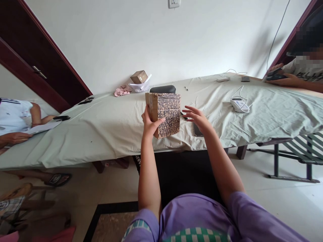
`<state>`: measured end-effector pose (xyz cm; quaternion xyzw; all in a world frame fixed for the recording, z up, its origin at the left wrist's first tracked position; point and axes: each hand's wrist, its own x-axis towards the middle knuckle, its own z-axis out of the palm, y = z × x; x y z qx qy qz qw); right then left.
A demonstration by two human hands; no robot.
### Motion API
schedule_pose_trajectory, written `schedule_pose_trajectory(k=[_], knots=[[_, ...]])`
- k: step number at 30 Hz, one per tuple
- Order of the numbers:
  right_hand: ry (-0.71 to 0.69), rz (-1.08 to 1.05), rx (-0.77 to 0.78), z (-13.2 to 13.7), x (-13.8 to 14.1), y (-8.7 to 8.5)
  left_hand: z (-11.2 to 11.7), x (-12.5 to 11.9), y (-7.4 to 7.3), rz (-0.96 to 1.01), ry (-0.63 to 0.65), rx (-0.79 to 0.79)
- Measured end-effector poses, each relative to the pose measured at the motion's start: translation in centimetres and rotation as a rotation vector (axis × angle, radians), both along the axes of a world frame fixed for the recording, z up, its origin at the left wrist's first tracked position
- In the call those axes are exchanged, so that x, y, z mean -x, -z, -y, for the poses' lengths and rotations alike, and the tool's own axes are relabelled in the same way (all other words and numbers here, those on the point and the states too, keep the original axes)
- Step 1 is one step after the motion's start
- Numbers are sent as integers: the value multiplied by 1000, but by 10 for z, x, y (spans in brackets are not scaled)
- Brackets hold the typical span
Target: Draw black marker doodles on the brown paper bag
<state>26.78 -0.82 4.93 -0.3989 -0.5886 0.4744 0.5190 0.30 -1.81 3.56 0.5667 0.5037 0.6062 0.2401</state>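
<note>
**Cardboard box and hands at a sheeted table.** A cardboard box [166, 114] printed with a black scribble pattern is held upright at centre frame, above the near part of the table, its lower corner close to the front edge. The left hand [150, 122] grips the box from the lower left, with the fingers curled around its side and the thumb across its face. The right hand [198, 119] is open, fingers spread and slightly curved, just beside the right face of the box and apparently not touching it. Below this hand lies a dark smartphone [197, 130]; a small dark item [185, 116] near the fingertips is too partly hidden to identify. Behind the box is a black padded case [163, 89]. Upper centre: a small cardboard carton [139, 76] sits on a white plastic bag [140, 87], beside a pink cloth [121, 91]. Right of centre: a white electronic device [239, 105] with a cable rests well apart from the hands. A pale green sheet [106, 134] covers the table and hangs over its front edge. Co-workers sit at the far left [15, 117] and upper right [302, 69].
</note>
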Motion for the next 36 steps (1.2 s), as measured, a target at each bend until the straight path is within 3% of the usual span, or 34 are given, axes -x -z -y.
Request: schedule_pose_trajectory(k=[10, 24, 33, 36], knots=[[-152, 2, -67, -1, 2, 6, 5, -10, -7, 214, 330, 7], [-175, -20, -64, -11, -4, 16, 3, 2, 4, 130, 388, 40], [-106, 36, -84, -14, -16, 14, 5, 1, 4, 88, 408, 43], [143, 267, -49, -15, -27, 17, 4, 2, 6, 97, 382, 35]])
